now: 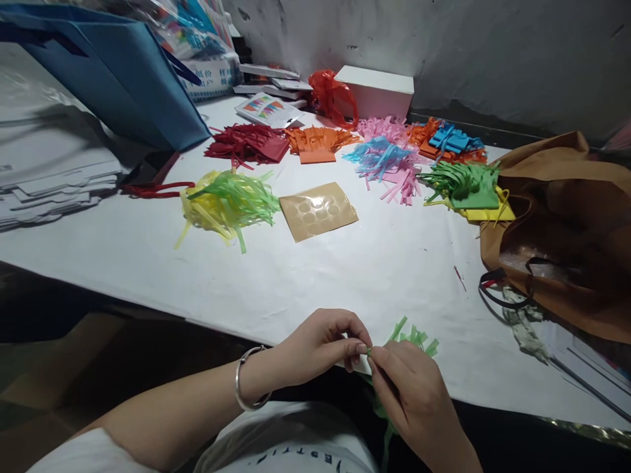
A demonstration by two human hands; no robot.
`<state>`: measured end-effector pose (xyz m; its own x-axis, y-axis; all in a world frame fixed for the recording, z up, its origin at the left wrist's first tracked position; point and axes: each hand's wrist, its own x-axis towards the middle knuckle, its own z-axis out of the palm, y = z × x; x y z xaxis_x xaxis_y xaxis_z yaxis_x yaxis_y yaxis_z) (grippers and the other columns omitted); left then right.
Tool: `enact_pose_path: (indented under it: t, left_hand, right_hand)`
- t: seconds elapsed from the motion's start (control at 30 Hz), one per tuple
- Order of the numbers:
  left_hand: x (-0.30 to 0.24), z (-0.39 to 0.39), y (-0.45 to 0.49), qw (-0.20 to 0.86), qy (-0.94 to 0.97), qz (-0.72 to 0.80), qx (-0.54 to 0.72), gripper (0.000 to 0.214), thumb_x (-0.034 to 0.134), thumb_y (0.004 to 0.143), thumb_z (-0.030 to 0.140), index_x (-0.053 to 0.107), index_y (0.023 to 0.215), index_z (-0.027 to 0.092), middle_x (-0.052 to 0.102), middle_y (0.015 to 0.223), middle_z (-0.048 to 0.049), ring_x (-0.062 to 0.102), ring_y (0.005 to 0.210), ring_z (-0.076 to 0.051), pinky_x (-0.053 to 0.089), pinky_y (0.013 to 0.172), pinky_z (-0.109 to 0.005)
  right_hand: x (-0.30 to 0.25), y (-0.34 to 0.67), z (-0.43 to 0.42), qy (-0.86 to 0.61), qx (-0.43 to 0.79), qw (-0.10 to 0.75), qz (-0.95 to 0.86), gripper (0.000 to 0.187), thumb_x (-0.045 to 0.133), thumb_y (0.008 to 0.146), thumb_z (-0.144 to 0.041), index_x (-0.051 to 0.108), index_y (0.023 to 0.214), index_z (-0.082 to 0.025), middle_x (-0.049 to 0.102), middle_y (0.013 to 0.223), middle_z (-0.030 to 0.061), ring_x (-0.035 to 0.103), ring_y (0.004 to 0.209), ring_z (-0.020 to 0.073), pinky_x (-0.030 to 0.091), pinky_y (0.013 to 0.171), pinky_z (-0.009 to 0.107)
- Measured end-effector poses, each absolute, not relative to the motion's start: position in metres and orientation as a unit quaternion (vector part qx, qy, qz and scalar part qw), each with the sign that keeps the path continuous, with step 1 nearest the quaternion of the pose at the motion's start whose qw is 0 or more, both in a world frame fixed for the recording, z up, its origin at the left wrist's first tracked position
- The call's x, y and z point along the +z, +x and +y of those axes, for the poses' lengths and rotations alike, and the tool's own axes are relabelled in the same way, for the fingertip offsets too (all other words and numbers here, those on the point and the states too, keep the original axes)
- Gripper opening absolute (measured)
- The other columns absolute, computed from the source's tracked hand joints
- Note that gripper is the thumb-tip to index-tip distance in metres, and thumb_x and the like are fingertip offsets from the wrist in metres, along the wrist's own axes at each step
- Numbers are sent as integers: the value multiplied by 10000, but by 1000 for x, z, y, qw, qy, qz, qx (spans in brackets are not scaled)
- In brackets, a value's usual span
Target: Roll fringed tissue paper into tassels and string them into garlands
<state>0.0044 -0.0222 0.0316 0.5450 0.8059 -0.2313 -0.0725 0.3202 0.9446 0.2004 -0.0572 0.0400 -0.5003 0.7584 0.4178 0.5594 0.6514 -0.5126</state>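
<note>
At the near edge of the white table (315, 282), two bare hands are working on a green tassel (418, 337) made of thin, papery strips. The left hand (328, 348) is pinching a small, tight green bit of it between thumb and index fingertip, and the right hand (411, 381) is pressing thumb and finger together on the same bit, almost touching the left fingertips. The strips are looking flat, narrow and slightly crinkled. One bunch is fanning out past the right hand, its loose ends pointing away from the person and to the right; other strands are hanging down below the table edge towards the lap. The long axis seems to be running between these two bunches, but the right hand is covering the middle, so its exact line cannot be told.

Farther back, a soft heap of yellow and green strips (229, 203) is lying beside a tan sheet (319, 211), which is showing glossy round stickers. Behind them, crimson fringe (246, 143) and orange fringe (318, 144) are spreading from flat, folded bases. To the right, a brown fabric bag (557, 249) is slumping in creased folds.
</note>
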Motion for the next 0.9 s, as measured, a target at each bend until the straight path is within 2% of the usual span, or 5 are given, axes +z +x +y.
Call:
enact_pose_path:
  t: [0.13, 0.27, 0.37, 0.7, 0.9]
  left_hand:
    - [33, -21, 3, 705, 533, 363, 295, 237, 676, 886, 354, 680, 834, 123, 631, 741, -22, 616, 609, -101, 521, 587, -204]
    - [34, -21, 3, 638, 604, 374, 297, 148, 619, 909, 265, 680, 850, 143, 649, 781, -27, 618, 643, -103, 531, 628, -202]
    - [34, -22, 4, 612, 626, 375, 306, 134, 579, 925, 238, 667, 875, 151, 648, 826, -35, 623, 672, -108, 539, 649, -211]
    - [34, -25, 9, 617, 614, 385, 307, 111, 583, 914, 228, 654, 886, 147, 632, 816, -22, 636, 651, -102, 529, 615, -201]
    - [32, -24, 12, 647, 572, 396, 312, 51, 677, 820, 199, 675, 833, 150, 657, 735, -2, 628, 631, -103, 523, 608, -196]
  right_hand:
    - [38, 199, -58, -422, 192, 333, -821, 156, 474, 965, -88, 576, 904, -189, 567, 714, -1, 512, 638, 145, 370, 596, 272]
    - [34, 196, -61, -439, 197, 359, -800, 158, 471, 976, -102, 564, 892, -196, 585, 727, -5, 539, 648, 136, 402, 602, 258]
    - [33, 198, -61, -439, 228, 356, -793, 109, 499, 981, -136, 590, 984, -196, 645, 817, 8, 599, 729, 141, 453, 653, 251]
    - [30, 201, -64, -455, 178, 369, -791, 140, 499, 964, -96, 599, 946, -193, 627, 751, 6, 589, 666, 141, 434, 622, 246]
    - [28, 201, -63, -454, 179, 376, -788, 141, 488, 966, -93, 590, 941, -187, 621, 753, 2, 579, 664, 129, 428, 622, 229]
